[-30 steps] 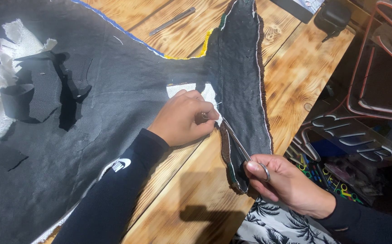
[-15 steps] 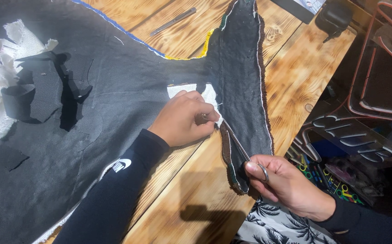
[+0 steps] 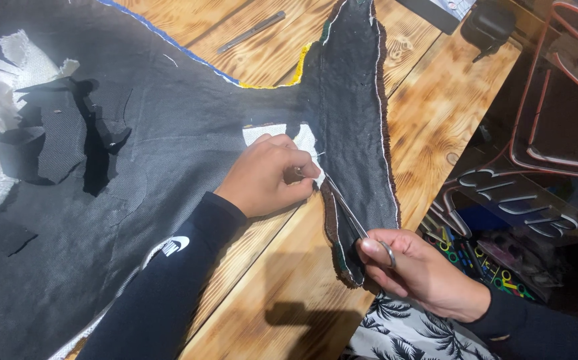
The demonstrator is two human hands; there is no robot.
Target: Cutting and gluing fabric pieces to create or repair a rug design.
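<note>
my left hand (image 3: 267, 175) has its fingers curled shut, pinching the white edge of the black fabric piece (image 3: 359, 133) right where it narrows, and the tips of the scissors (image 3: 350, 212) meet my fingertips there. my right hand (image 3: 417, 273) sits lower, near my lap, its fingers closed around the metal loop handles of those scissors, the thumb pressed on top; the thin blades run up and to the left along the fabric's inner edge, between my 2 hands. i cannot tell how far apart the blades stand. the fabric piece is a long, tail-like strip with a fuzzy brown border, lying on the wooden tabletop (image 3: 435, 100) and joined at its waist to a big dark sheet (image 3: 135, 200) that spreads across the left side. a blue and yellow trim (image 3: 235, 79) shows along the sheet's upper edge. farther left, loose black scraps (image 3: 55, 143) lie on the sheet beside crumpled white backing pieces (image 3: 9, 87). a slim metal tool (image 3: 251, 31) rests on the tabletop near the top, well apart from my hands. to the right, below the tabletop's edge, a clear panel with curved tubing (image 3: 522, 193) stands near my right wrist.
</note>
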